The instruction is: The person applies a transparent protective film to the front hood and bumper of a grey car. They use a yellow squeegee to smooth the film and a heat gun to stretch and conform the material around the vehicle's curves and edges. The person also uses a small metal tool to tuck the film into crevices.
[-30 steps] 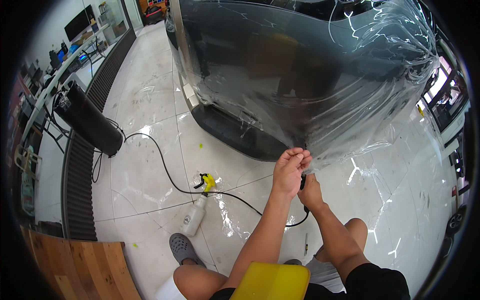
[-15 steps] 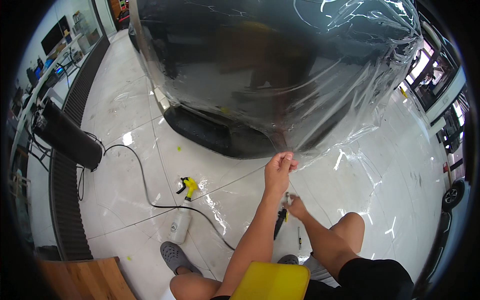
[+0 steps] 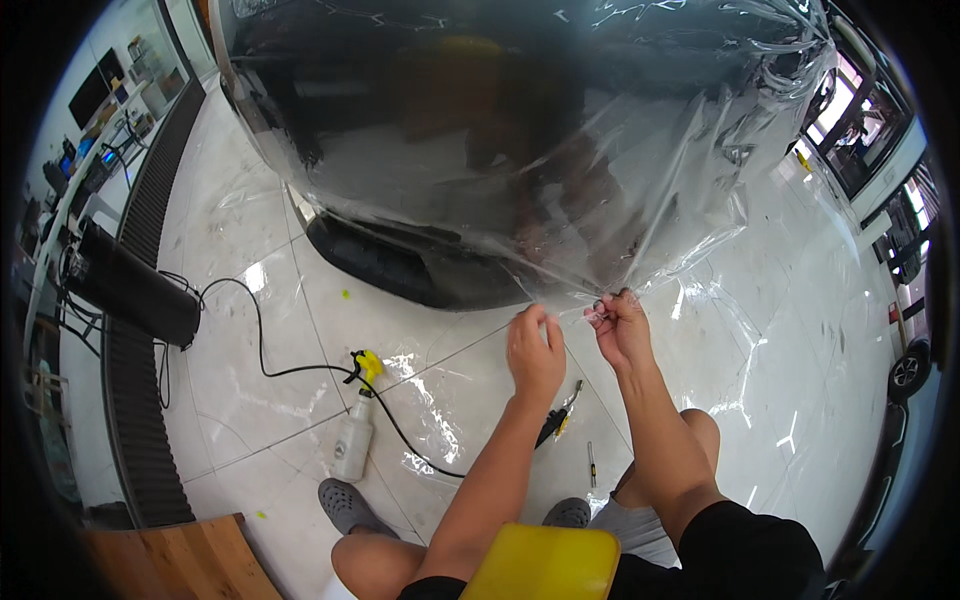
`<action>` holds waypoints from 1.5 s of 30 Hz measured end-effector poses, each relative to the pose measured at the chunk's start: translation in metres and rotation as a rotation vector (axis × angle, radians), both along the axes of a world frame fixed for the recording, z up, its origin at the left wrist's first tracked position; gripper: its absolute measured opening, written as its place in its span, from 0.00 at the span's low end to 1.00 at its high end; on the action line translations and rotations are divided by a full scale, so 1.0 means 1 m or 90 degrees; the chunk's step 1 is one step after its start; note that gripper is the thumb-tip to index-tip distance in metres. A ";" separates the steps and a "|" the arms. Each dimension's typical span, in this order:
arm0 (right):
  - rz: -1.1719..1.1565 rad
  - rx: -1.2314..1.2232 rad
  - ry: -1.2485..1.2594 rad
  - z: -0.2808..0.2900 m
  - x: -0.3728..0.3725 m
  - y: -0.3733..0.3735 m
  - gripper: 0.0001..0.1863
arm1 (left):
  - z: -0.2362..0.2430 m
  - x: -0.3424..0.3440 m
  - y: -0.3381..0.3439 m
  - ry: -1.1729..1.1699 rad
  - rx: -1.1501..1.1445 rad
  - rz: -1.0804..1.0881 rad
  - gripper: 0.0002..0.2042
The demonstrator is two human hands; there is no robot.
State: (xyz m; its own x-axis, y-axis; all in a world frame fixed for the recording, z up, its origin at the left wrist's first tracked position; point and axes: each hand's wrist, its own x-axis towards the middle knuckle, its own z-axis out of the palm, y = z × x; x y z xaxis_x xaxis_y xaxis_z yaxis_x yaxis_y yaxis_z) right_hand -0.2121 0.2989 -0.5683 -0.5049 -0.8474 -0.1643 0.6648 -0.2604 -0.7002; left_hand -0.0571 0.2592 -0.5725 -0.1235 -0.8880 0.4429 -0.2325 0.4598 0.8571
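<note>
A sheet of clear film (image 3: 640,190) drapes over the dark front end of a car, wrinkled and hanging loose along its lower right. My right hand (image 3: 622,330) pinches the bunched lower edge of this film. Close beside it, my left hand (image 3: 535,355) has curled fingers and the thumb at the same edge, which looks held there. Beneath the film shows the car's black lower bumper (image 3: 400,265). On the floor below my hands lies a black-and-yellow tool with a slim metal nozzle (image 3: 552,425), partly hidden by my left forearm.
A white spray bottle (image 3: 353,440) with a yellow trigger head lies left of my arms. A black cable (image 3: 262,340) runs past it from a black cylinder (image 3: 130,285). A small pen-like tool (image 3: 591,465) is near my right knee. A wooden board (image 3: 180,560) occupies the lower left.
My right hand has left the nozzle tool and risen to pinch the film edge. The tool now lies on the floor. My left hand has shifted slightly left.
</note>
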 end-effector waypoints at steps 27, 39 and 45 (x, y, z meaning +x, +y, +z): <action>0.129 -0.204 1.768 0.090 -0.065 -0.024 0.04 | 0.005 -0.022 -0.048 -0.367 -0.561 -0.144 0.12; 0.085 -0.269 1.676 0.080 -0.053 -0.015 0.17 | 0.025 0.018 -0.048 -0.395 -0.605 -0.126 0.12; 0.158 -0.239 1.625 0.081 -0.044 -0.006 0.14 | 0.028 0.022 -0.041 -0.421 -0.593 -0.228 0.12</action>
